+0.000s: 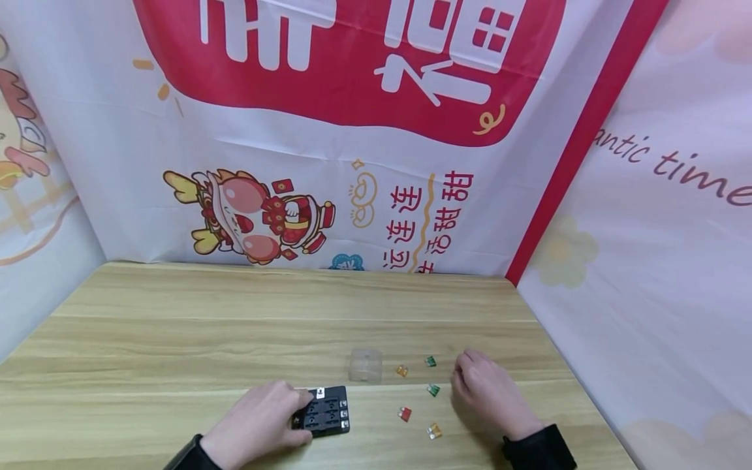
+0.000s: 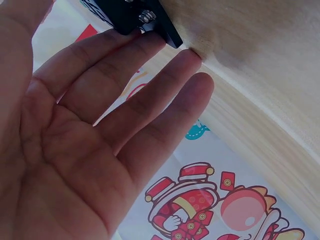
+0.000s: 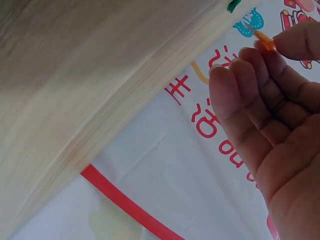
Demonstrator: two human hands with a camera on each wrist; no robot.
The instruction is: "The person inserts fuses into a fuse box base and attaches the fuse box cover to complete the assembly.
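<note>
Black fuse block: head view; the black fuse block (image 1: 329, 413), slots facing up, sits at the front of the tabletop (image 1: 176, 326), gripped between the thumb and fingers of the left hand (image 1: 267, 414).
Loose fuses: two green fuses (image 1: 433, 390), two orange fuses (image 1: 434, 431) and a red fuse (image 1: 405, 414) lie between the hands; a clear cover (image 1: 365, 365) rests just beyond the block.
Left fingertips: left wrist view; two touch the block's edge, the other two extend nearly straight.
Orange piece: right wrist view; the right hand (image 3: 270, 110) pinches a small orange piece (image 3: 265, 40) between thumb and forefinger.
Step in hand: apparently handling one fuse while steadying the block.
Next move: probably calls for a light, secure pinch and careful turning.
</note>
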